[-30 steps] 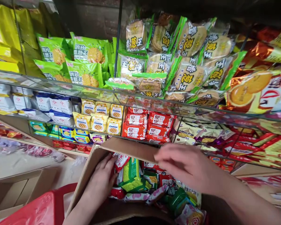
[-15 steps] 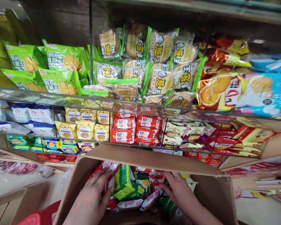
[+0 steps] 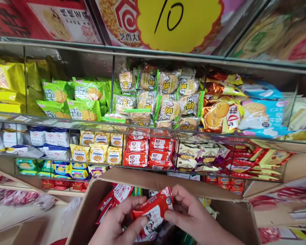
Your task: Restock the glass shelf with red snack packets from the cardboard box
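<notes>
Between my two hands, above the open cardboard box (image 3: 78, 217), is a red and white snack packet (image 3: 156, 212). My left hand (image 3: 119, 221) grips its left end, thumb on the front face. At the upper right end, my right hand (image 3: 186, 212) pinches the packet between thumb and fingers. Inside the box, other red and white packets (image 3: 121, 194) lie at the left, and a yellowish wrapper (image 3: 209, 206) shows at the right. My hands and the held packet hide much of the box's contents.
Beyond the box stands a shelf of wrapped snacks: green packets (image 3: 84, 110), round biscuits in clear wrap (image 3: 168, 109), yellow cookie packets (image 3: 99, 153) and red packets (image 3: 135, 158). A yellow price sign (image 3: 181, 23) hangs above. Another cardboard box (image 3: 17, 233) is at lower left.
Both hands have come together and lifted a red and white packet from among those in the box. The view has tilted up, bringing the upper shelf and price sign into sight.
</notes>
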Tool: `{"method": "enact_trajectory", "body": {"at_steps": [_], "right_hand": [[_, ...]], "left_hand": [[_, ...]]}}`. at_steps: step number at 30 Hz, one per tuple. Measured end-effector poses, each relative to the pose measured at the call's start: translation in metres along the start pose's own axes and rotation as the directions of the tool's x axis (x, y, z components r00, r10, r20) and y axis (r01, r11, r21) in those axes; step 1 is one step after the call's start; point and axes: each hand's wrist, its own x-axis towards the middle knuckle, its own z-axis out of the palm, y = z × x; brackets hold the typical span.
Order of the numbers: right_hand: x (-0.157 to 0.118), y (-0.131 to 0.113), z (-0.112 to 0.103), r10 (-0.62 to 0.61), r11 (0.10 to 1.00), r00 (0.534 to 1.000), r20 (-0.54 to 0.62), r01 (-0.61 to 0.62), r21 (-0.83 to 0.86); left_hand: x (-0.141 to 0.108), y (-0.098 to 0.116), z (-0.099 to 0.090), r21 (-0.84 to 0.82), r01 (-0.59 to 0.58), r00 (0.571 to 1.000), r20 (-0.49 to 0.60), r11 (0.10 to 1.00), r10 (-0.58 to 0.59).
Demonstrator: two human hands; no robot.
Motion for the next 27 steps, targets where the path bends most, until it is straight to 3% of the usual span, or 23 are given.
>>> {"method": "enact_trajectory", "body": {"at_steps": [3,6,8,10,13,16,20,27], "right_hand": [[0.02,-0.012,-0.007,-0.046,0.997,0.999,0.015,0.047,-0.066],[0.052,-0.03,-0.016,-0.144,0.971,0.987,-0.07,0.128,-0.2],[0.079,-0.037,-0.018,-0.238,0.929,0.954,-0.182,0.169,-0.331],[0.107,-0.037,-0.017,-0.311,0.866,0.911,-0.272,0.153,-0.477],[0.141,-0.031,-0.01,-0.346,0.782,0.884,-0.313,0.087,-0.618],[0.159,-0.028,-0.003,-0.359,0.711,0.887,-0.292,0.057,-0.701],[0.162,-0.033,-0.003,-0.351,0.546,0.912,-0.214,0.014,-0.838],[0.138,-0.038,-0.026,-0.299,0.21,0.953,-0.046,0.018,-0.978]], "left_hand": [[0.02,0.012,-0.01,0.086,-0.05,0.986,-0.156,0.995,0.063],[0.047,0.023,-0.026,0.225,-0.211,0.937,-0.23,0.951,0.262],[0.065,0.028,-0.037,0.422,-0.281,0.864,-0.281,0.862,0.419],[0.079,0.028,-0.047,0.606,-0.267,0.793,-0.303,0.749,0.528],[0.092,0.023,-0.056,0.773,-0.223,0.754,-0.25,0.594,0.608],[0.1,0.019,-0.056,0.896,-0.18,0.769,-0.128,0.405,0.626],[0.112,0.028,-0.051,0.971,-0.146,0.828,0.016,0.188,0.561],[0.128,0.043,-0.051,0.985,-0.165,0.887,0.17,-0.048,0.43]]}}
